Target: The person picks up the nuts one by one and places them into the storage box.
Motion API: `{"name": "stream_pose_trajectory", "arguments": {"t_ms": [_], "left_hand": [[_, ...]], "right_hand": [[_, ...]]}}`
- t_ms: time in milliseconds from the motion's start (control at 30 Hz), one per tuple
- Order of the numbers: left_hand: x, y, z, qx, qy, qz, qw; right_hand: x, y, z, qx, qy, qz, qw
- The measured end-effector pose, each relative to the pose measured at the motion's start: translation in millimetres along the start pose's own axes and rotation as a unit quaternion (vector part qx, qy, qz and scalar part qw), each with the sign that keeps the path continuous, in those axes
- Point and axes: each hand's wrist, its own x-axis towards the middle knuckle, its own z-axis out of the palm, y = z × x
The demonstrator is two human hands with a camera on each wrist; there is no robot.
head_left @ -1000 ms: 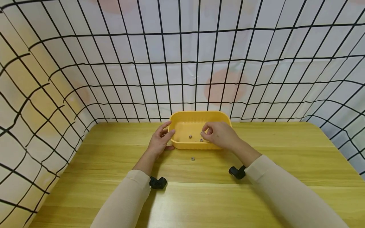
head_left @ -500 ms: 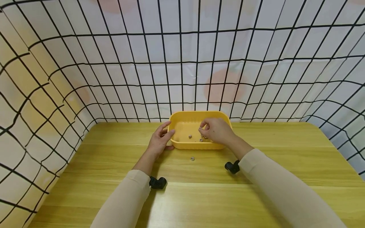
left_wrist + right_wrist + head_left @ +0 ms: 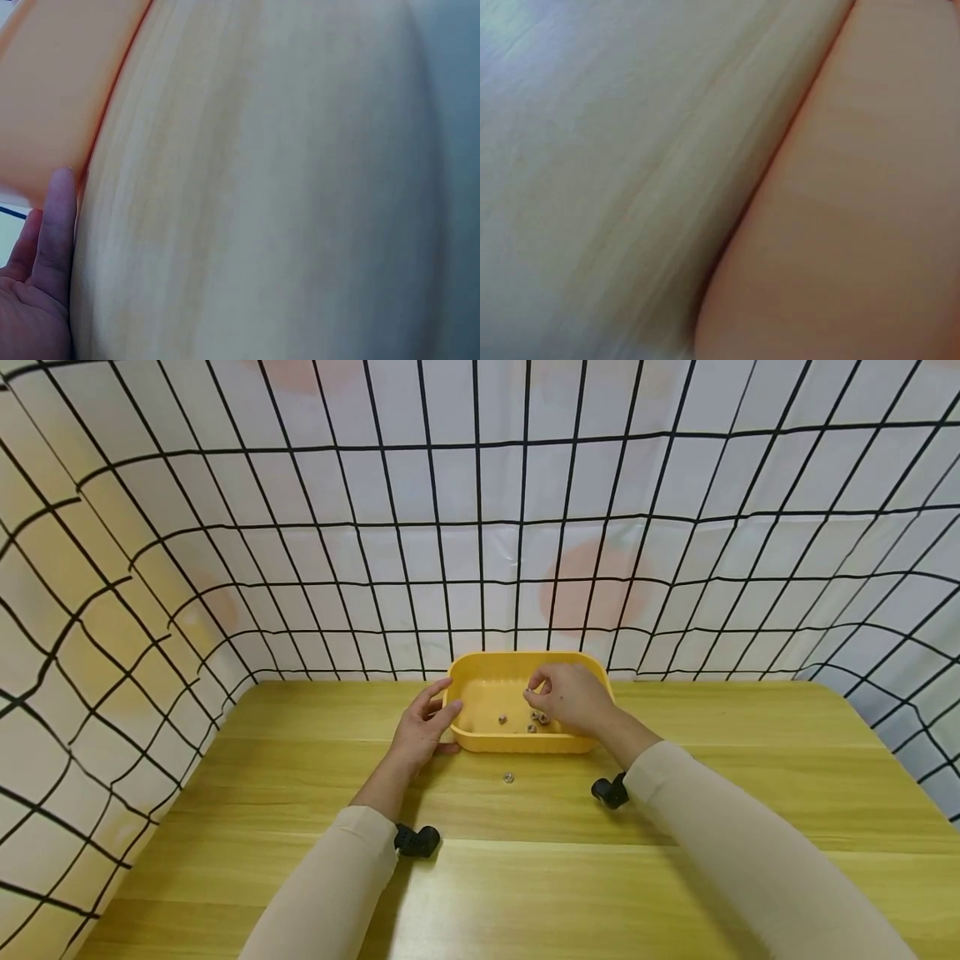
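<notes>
A yellow plastic basket (image 3: pixel 525 742) stands at the back of the wooden table. My left hand (image 3: pixel 420 731) holds its left end, thumb over the rim and fingers along the outside; in the left wrist view, fingers (image 3: pixel 56 240) lie against the basket's wall (image 3: pixel 67 75). Inside the basket, my right hand (image 3: pixel 573 697) pinches a small metal nut (image 3: pixel 527 692) between thumb and forefinger, mostly hidden. Several nuts (image 3: pixel 532 728) lie on the basket floor below that hand, and one nut (image 3: pixel 502 718) sits farther left. Only the basket wall (image 3: pixel 847 195) and table show in the right wrist view.
One more nut (image 3: pixel 508 777) lies on the wooden table (image 3: pixel 517 885) in front of the basket. Behind the basket and along both sides rises a black wire grid (image 3: pixel 517 581) with a pale patterned cloth behind it.
My right hand has moved slightly left and back within the basket, with the pinched nut. More nuts beneath it have come into sight. My left hand stays on the basket's end.
</notes>
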Motion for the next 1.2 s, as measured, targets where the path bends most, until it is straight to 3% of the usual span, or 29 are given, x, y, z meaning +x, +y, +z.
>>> {"name": "stream_pose_trajectory", "arguments": {"t_ms": [833,1200], "left_hand": [[-1.0,1.1,0.0,0.0,-0.002,-0.004,1.0],[-0.7,-1.0,0.0,0.002,0.002,0.001,1.0]], "right_hand": [[-2.6,10.0,-6.1,-0.025,0.017,0.01,0.9995],[-17.5,0.1,-11.1,0.053,0.05,0.006,0.9974]]}}
